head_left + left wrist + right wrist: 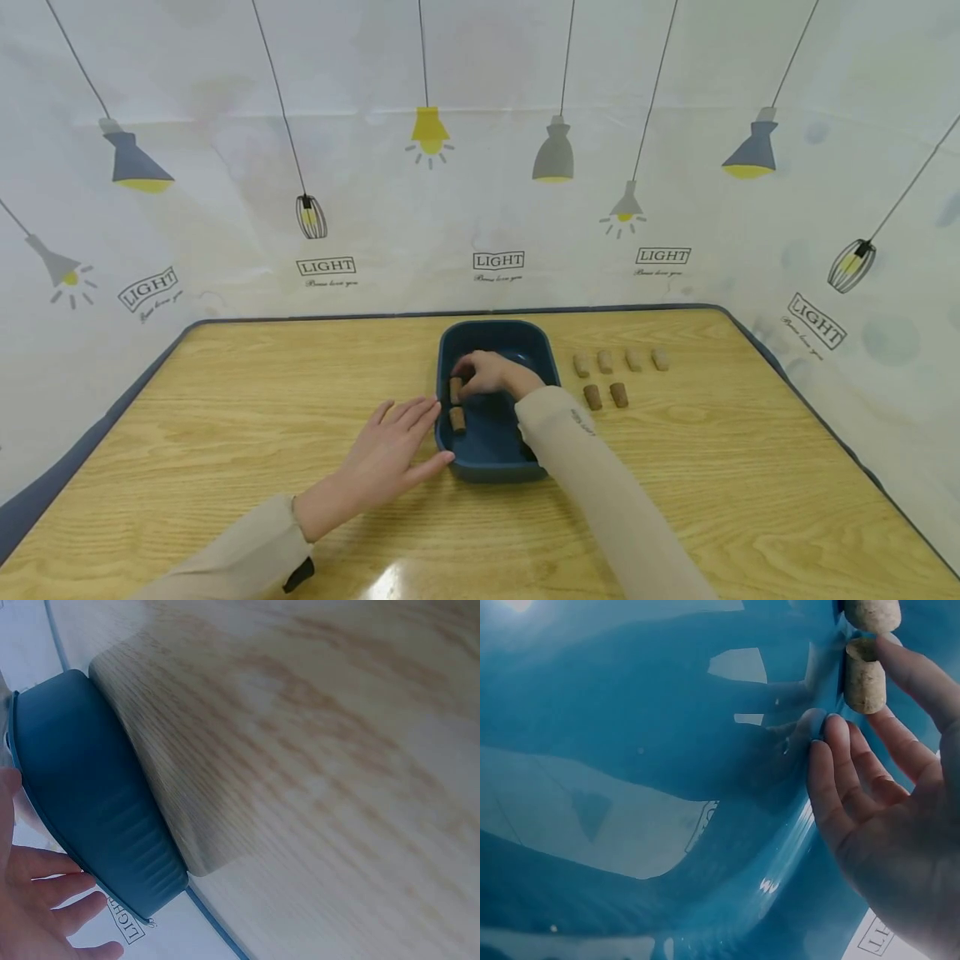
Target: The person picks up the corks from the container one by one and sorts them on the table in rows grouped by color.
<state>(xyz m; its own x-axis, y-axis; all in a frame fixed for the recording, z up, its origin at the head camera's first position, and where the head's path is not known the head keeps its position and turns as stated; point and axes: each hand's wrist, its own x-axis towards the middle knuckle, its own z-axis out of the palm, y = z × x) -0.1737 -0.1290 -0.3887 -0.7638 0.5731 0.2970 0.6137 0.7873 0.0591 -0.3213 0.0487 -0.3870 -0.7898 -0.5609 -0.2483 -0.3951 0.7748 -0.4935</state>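
Note:
In the head view my right hand (487, 372) reaches inside a dark blue plastic basin (498, 475). It pinches a brown cork stopper (455, 390) near the basin's left wall. The right wrist view shows the thumb and a finger on either side of that cork (866, 682), the other fingers extended at the wall. Another brown cork stopper (457, 420) stands just nearer in the basin. My left hand (390, 446) touches the basin's left rim with spread, straight fingers. In the left wrist view those fingers (64, 889) lie along the rim, holding no cork.
Right of the basin, several pale corks (605, 362) form a row on the wooden table (750, 467). Two browner corks (592, 397) stand nearer. A white backdrop (375, 200) printed with lamps rises behind the table. My right sleeve (570, 450) covers part of the basin's right side.

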